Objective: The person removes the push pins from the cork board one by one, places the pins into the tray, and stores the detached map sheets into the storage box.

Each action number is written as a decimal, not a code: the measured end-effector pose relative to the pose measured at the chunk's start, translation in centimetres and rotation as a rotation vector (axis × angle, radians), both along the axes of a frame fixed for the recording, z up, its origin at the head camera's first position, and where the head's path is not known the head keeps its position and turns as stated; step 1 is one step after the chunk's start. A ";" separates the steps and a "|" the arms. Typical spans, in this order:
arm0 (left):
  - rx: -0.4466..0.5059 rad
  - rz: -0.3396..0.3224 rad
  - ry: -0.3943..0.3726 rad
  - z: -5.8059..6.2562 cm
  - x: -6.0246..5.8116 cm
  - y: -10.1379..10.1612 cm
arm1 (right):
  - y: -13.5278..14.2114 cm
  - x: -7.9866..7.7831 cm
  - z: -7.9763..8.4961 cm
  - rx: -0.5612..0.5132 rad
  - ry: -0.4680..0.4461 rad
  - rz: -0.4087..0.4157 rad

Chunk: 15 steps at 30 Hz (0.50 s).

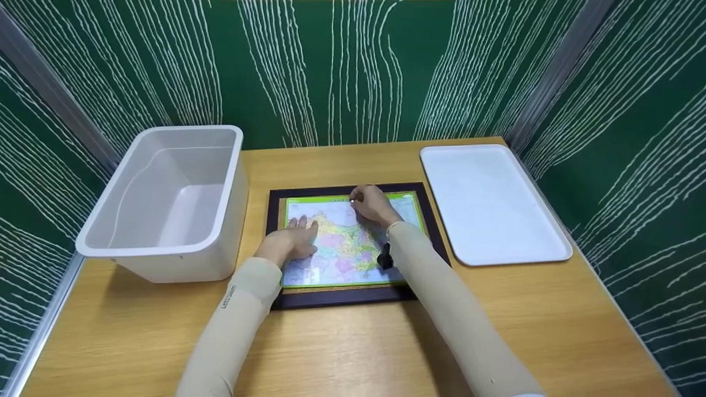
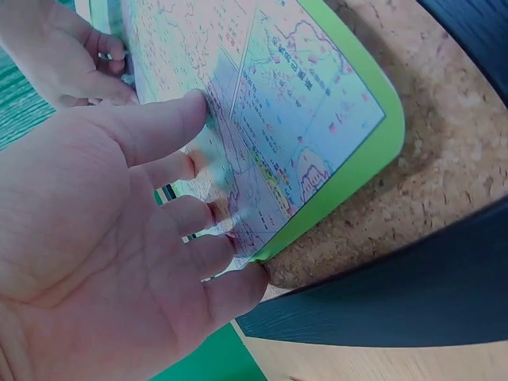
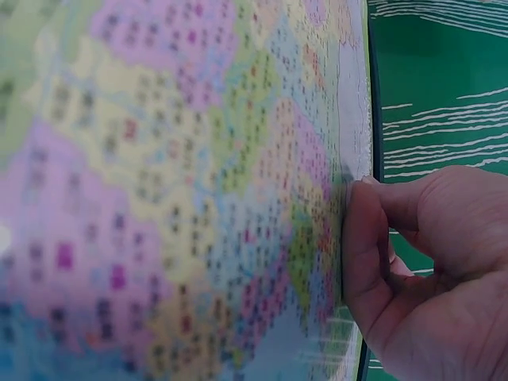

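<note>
A laminated map [image 1: 336, 242] with a green border lies on a dark-framed cork board [image 1: 342, 298]. My left hand [image 1: 289, 241] rests on the map's left part with its fingers spread fairly straight; the left wrist view shows its palm [image 2: 103, 230] near a rounded corner of the sheet. At the map's top edge, my right hand [image 1: 375, 205] has thumb and index finger pinched together. Between those fingertips shows a small white pin-like piece [image 1: 352, 201], mostly hidden, so its exact kind is unclear. In the right wrist view the curled fingers [image 3: 367, 246] touch the map's surface.
A deep white bin [image 1: 231, 220] stands left of the board. To the right lies a shallow white tray [image 1: 496, 209]. Both are on the wooden table [image 1: 353, 342], which green walls [image 1: 353, 71] with white lines border at the back and sides.
</note>
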<state>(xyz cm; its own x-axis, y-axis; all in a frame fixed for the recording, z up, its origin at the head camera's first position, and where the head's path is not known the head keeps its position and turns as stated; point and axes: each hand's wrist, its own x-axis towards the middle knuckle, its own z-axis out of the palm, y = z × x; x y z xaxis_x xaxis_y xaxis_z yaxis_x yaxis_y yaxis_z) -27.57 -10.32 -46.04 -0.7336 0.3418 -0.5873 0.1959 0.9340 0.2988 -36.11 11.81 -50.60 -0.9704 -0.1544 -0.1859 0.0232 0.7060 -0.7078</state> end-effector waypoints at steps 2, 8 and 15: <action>0.001 0.000 0.000 -0.1 0.0 0.0 | 0.0 0.0 0.0 -0.004 0.002 0.005; 0.010 0.010 -0.003 0.0 0.1 0.0 | 0.3 0.2 0.0 -0.030 0.027 0.021; -0.032 -0.039 0.010 0.2 -0.1 0.2 | 0.7 0.5 0.1 -0.039 0.054 0.073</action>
